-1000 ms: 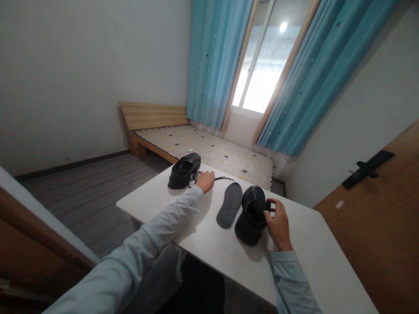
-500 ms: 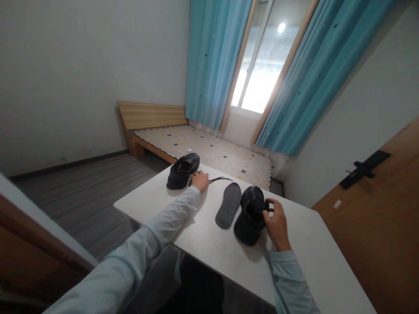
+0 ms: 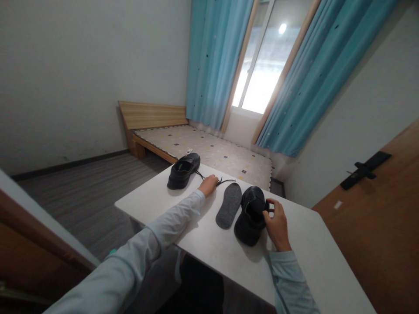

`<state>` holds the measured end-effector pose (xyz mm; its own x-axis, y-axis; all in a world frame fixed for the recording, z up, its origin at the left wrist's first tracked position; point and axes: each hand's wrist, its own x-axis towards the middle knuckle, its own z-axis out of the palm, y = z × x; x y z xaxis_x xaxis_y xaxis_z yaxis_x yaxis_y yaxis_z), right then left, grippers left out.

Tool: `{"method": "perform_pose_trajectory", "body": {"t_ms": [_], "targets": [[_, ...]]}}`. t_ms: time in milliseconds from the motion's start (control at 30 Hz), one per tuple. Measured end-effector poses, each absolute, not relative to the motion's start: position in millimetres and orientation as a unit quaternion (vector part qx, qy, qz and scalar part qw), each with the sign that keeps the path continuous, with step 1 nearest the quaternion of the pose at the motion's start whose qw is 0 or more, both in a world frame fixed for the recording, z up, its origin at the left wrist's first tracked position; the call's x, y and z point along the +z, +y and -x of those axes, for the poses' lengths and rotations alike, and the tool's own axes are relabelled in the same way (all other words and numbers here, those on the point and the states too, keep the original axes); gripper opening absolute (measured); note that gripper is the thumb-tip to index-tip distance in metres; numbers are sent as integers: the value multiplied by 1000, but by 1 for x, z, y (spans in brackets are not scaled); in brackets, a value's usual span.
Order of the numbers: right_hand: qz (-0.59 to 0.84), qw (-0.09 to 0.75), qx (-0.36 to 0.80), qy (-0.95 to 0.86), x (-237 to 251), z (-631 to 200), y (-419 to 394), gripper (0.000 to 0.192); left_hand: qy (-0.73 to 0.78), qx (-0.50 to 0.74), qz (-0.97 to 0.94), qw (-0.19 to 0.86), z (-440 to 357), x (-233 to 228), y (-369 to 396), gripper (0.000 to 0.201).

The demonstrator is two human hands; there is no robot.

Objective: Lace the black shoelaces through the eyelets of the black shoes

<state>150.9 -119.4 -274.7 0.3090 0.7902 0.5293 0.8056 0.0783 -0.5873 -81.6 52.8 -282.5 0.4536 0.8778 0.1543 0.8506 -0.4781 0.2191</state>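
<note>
The left hand [image 3: 208, 185] is closed around a black shoelace [image 3: 225, 180] on the white surface [image 3: 212, 253], just beyond the grey insole [image 3: 228, 205]. The lace runs from that hand back to the far black shoe [image 3: 183, 170], which stands near the surface's far edge, well left of the insole. The right hand [image 3: 276, 224] grips the rim of the near black shoe [image 3: 250, 213], which lies just right of the insole, almost touching it. A bed [image 3: 209, 150] stands beyond the insole.

Left hand [image 3: 208, 185] pinches black lace [image 3: 225, 180] — right hand [image 3: 277, 222] grips near shoe [image 3: 250, 213].
</note>
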Motion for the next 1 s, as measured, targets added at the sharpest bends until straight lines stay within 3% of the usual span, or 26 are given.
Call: {"method": "perform_pose_trajectory", "body": {"t_ms": [533, 1000], "targets": [[673, 441, -14, -593, -275, -151, -116, 33, 463, 124, -872, 97, 60, -265, 14, 18], [672, 444, -16, -593, -278, -151, -113, 34, 507, 128, -850, 64, 68, -278, 9, 21]]}}
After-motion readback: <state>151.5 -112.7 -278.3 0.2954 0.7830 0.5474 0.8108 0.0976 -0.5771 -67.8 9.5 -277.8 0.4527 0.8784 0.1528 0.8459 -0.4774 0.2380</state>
